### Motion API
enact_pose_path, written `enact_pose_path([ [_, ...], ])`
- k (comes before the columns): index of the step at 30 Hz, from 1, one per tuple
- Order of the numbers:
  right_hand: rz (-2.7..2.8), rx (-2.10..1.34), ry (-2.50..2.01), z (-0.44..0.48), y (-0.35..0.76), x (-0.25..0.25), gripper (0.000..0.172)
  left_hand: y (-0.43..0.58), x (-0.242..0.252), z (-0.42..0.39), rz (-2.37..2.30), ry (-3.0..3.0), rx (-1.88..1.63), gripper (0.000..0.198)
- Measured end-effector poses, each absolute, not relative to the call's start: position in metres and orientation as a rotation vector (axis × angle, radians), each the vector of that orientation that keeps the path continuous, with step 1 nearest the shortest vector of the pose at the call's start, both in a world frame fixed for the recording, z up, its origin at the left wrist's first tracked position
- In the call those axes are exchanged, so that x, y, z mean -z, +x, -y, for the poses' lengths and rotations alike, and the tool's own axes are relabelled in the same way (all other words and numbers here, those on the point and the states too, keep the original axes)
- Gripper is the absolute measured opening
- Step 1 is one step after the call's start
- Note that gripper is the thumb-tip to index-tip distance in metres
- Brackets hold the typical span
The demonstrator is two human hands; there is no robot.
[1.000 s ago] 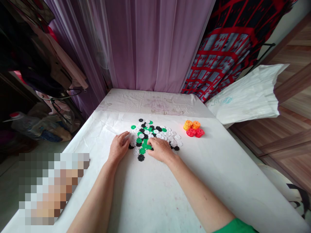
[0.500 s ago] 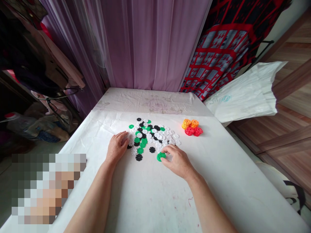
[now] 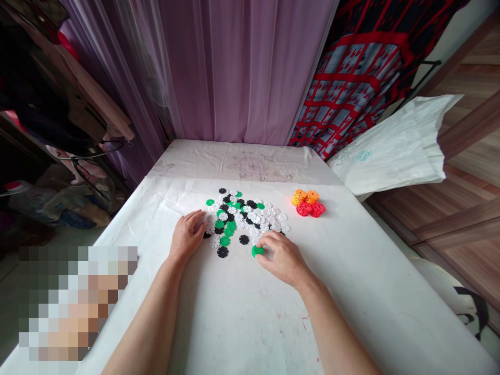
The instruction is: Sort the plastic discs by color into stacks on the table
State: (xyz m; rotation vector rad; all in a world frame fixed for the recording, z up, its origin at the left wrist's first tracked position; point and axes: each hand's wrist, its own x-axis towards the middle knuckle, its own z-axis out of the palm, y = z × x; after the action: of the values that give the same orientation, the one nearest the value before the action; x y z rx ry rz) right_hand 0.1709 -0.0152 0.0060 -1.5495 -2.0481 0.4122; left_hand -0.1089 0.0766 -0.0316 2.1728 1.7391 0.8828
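Note:
A loose pile of green, black and white flower-shaped plastic discs [image 3: 246, 213] lies on the white table cover [image 3: 242, 312]. My right hand [image 3: 282, 256] rests just in front of the pile, its fingers pinched on a small stack of green discs [image 3: 257, 251] standing on the cloth. My left hand [image 3: 187, 235] lies flat at the pile's left edge, fingers stretched out and touching the nearest discs. A lone black disc [image 3: 222, 252] sits between my hands.
Stacked orange discs [image 3: 305, 197] and red discs [image 3: 311, 209] stand to the right of the pile. A white bag [image 3: 394, 151] lies at the table's right edge. Purple curtains [image 3: 234, 67] hang behind, with clutter on the left.
My right hand drew several green discs out of the pile toward me and to the right, and now grips them as a stack. My left hand stayed put.

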Motion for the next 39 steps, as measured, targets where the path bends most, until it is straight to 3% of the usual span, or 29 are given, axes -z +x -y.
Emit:
enact_pose_path([
  [4,1.977,-0.435,-1.543,0.009,0.179,-0.007,0.010,-0.109,0.032,-0.077,-1.743,2.168,-0.886,0.037],
  [12,2.089,-0.496,-1.671,-0.035,0.151,-0.027,0.018,-0.109,0.032,-0.077,-1.734,2.175,-0.894,0.037],
  [18,2.467,-0.436,-1.630,-0.066,0.113,-0.031,0.034,-0.111,0.034,-0.078,-1.698,2.185,-0.921,0.037],
  [21,2.550,-0.423,-1.600,-0.071,0.113,-0.026,0.032,-0.111,0.035,-0.078,-1.702,2.181,-0.927,0.036],
  [31,2.407,-0.416,-1.759,-0.063,0.147,-0.020,0.018,-0.109,0.034,-0.078,-1.713,2.178,-0.924,0.034],
  [39,2.014,-0.657,-1.730,-0.047,0.170,-0.026,0.037,-0.118,0.033,-0.077,-1.829,1.811,-1.119,0.036],
])
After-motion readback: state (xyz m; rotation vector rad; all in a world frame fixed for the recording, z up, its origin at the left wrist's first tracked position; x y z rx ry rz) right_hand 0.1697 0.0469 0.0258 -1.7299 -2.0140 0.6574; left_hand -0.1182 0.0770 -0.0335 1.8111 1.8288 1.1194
